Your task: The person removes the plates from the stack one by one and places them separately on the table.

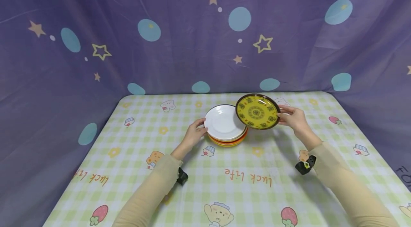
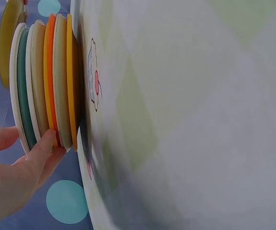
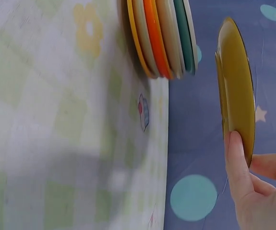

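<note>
In the head view my right hand [image 1: 293,118] holds a yellow plate [image 1: 256,112] with a dark brown rim and dark patterns by its right edge. The plate is raised and tilted, and overlaps the stack's right side. The right wrist view shows fingers under the plate [image 3: 238,91] and the thumb at its rim. A stack of several plates stands on the table, a white plate [image 1: 224,122] on top. Teal, cream, orange and yellow rims [image 2: 73,86] show below it. My left hand [image 1: 195,132] touches the stack's left side, fingertips against the plate edges.
The table [image 1: 186,198] has a green-and-white checked cloth with printed cartoons and words. Behind it hangs a purple curtain [image 1: 186,63] with stars and blue ovals. Each wrist wears a small black device [image 1: 305,164].
</note>
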The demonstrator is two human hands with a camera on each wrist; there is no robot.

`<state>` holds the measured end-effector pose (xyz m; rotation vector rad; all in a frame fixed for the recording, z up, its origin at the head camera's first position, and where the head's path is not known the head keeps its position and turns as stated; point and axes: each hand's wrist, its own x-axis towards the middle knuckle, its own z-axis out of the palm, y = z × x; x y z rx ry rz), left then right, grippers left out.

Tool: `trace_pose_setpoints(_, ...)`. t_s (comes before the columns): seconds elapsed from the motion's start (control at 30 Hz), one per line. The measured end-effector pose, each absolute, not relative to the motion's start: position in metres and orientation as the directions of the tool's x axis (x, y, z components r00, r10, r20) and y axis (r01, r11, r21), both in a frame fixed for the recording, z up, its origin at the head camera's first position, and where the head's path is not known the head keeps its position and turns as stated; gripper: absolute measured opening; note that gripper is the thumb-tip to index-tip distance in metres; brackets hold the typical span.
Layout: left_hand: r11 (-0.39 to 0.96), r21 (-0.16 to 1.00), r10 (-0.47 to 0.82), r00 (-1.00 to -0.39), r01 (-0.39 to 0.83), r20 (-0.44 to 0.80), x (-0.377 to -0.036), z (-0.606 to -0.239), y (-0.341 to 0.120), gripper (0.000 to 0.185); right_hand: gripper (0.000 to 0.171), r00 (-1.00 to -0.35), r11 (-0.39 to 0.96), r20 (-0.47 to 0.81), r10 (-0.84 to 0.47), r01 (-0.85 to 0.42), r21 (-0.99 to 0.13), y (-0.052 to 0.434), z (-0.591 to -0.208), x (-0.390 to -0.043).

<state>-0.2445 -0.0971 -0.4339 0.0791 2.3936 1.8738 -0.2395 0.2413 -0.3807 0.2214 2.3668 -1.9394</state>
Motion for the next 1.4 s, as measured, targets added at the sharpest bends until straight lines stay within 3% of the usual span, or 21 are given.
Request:
trace_pose_setpoints(0.8, 0.217, 0.976, 0.087, -0.995, -0.028, -0.048, -0.243, -0.434, -0.098, 0.046, 0.052, -0.973, 0.184, -0.214, 0.082, 0.226, -0.957, 0.297, -0.425, -0.256)
trace_pose_setpoints(1.1, 0.201, 0.979, 0.097, -0.994, -0.020, -0.040, -0.242, -0.433, -0.098, 0.045, 0.051, -0.968, 0.231, -0.244, 0.061, 0.252, -0.940, 0.299, -0.424, -0.248)
trace_pose_setpoints(1.4, 0.196, 0.980, 0.090, -0.995, -0.032, -0.051, -0.241, -0.432, -0.097, 0.046, 0.050, -0.966, 0.162, -0.257, 0.016, 0.256, -0.953, 0.311, -0.441, -0.250)
